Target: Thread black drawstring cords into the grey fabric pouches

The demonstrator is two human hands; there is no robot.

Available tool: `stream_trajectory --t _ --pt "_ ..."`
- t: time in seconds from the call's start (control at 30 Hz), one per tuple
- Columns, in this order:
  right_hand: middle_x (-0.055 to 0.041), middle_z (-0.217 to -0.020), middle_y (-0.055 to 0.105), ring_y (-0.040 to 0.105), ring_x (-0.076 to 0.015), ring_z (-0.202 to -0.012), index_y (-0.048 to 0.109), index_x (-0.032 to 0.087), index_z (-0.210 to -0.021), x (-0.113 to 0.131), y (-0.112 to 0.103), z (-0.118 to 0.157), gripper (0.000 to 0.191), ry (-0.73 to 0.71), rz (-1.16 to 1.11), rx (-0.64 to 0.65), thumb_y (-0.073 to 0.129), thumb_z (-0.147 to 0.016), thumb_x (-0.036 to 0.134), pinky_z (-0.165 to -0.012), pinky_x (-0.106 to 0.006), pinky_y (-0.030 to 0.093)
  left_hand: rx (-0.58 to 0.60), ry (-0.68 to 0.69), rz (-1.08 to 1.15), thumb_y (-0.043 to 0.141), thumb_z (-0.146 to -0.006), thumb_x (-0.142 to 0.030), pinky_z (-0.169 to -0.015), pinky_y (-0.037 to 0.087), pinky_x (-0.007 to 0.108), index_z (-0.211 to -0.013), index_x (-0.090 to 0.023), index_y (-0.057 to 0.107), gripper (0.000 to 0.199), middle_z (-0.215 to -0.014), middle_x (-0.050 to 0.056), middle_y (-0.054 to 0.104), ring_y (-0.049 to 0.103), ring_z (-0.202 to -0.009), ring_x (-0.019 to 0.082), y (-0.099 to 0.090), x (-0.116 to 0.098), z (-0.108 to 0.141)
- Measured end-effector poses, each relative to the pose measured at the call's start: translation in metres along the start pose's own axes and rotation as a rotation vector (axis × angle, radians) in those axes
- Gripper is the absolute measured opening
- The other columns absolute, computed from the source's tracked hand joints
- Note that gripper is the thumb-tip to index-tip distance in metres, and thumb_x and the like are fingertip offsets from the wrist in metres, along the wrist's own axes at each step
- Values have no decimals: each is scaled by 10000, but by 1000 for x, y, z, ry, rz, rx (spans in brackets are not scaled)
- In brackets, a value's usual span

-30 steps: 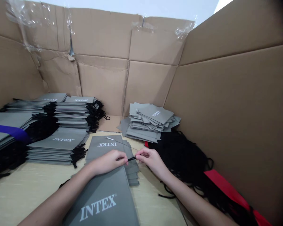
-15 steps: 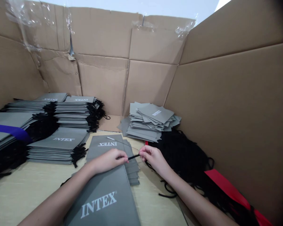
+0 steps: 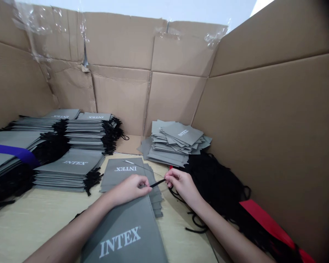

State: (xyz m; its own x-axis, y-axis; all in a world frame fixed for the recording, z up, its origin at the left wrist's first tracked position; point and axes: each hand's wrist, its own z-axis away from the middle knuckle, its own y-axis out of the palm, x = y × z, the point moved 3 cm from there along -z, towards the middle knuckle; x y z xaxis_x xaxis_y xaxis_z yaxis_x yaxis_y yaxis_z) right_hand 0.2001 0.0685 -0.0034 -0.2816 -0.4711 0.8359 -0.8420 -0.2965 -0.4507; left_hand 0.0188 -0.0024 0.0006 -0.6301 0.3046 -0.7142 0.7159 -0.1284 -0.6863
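Between my two hands a short length of black cord [image 3: 157, 183] is stretched. My left hand [image 3: 134, 190] pinches its lower end at the top corner of a grey INTEX drawstring bag [image 3: 126, 233], which slants toward me. My right hand [image 3: 181, 182] pinches the other end between thumb and fingertips. A thin wire tool with a pale tip [image 3: 129, 162] runs from over the bags behind to my right fingers; whether those fingers also grip it I cannot tell. Flat grey bags [image 3: 124, 171] lie fanned out beneath, partly covered by my left hand.
Stacked grey bags with black cord ends [image 3: 60, 179] stand at left, one bundle crossed by a blue strap [image 3: 13, 152]. A loose pile of grey bags [image 3: 178, 140] sits at back right. Beside my right arm lie heaped black cords [image 3: 216, 186] and a red strap [image 3: 265, 219]. Cardboard walls [image 3: 263, 120] enclose the table.
Both hands appear slightly further right in the view, along with the cord and bag. The background has shifted slightly too. Both pinches stay closed on the cord.
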Motion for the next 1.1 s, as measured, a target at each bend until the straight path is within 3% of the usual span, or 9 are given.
stream_trajectory --t 0.17,0.33,0.47,0.6,0.73,0.83,0.97,1.1 --pt "16 -509 554 512 -135 -483 600 187 -627 3 3 1 143 26 0 -20 548 -725 277 -490 -235 372 118 45 299 573 -741 -368 -519 303 194 -755 -147 623 228 -605 -33 526 420 -562 97 8 -13 2" --pt "31 -454 527 475 -112 -415 556 174 -581 4 34 12 234 231 -277 202 629 -657 382 -447 -226 362 117 90 552 582 -754 -370 -650 401 235 -855 -130 680 278 -771 45 657 541 -692 152 8 -20 2" --pt "49 -485 507 418 -64 -403 536 159 -596 3 51 24 282 392 -499 347 690 -604 395 -443 -193 344 -9 119 243 477 -825 -396 -630 399 244 -766 -146 695 337 -727 49 657 557 -676 170 7 -15 -1" --pt "75 -445 436 344 -27 -381 495 152 -573 -4 48 25 281 550 -646 300 682 -614 358 -437 -161 329 -175 113 -239 403 -873 -346 -627 384 249 -771 -189 669 326 -742 47 650 580 -694 183 11 -10 -3" --pt "106 -408 372 258 -16 -342 505 154 -611 -11 44 20 349 567 -611 303 675 -604 459 -457 -189 404 -170 68 -554 406 -871 -310 -564 371 252 -817 -193 622 252 -791 52 659 612 -705 210 20 -10 -2" --pt "115 -383 334 217 -16 -318 478 165 -592 -11 42 17 423 538 -548 355 655 -595 549 -403 -187 394 -128 103 -628 407 -869 -318 -541 369 250 -836 -201 603 231 -795 41 665 623 -697 217 25 -14 1" --pt "117 -358 299 169 -16 -299 444 174 -549 -6 41 17 429 503 -529 446 623 -635 554 -334 -172 337 -113 149 -565 368 -878 -332 -553 370 246 -887 -219 595 253 -807 29 675 628 -708 209 26 -22 6" --pt "115 -370 322 169 -17 -312 462 172 -589 -4 41 19 392 530 -553 426 605 -670 528 -349 -165 351 -108 117 -508 369 -872 -360 -547 351 243 -877 -213 607 280 -793 41 682 627 -691 208 24 -21 6"
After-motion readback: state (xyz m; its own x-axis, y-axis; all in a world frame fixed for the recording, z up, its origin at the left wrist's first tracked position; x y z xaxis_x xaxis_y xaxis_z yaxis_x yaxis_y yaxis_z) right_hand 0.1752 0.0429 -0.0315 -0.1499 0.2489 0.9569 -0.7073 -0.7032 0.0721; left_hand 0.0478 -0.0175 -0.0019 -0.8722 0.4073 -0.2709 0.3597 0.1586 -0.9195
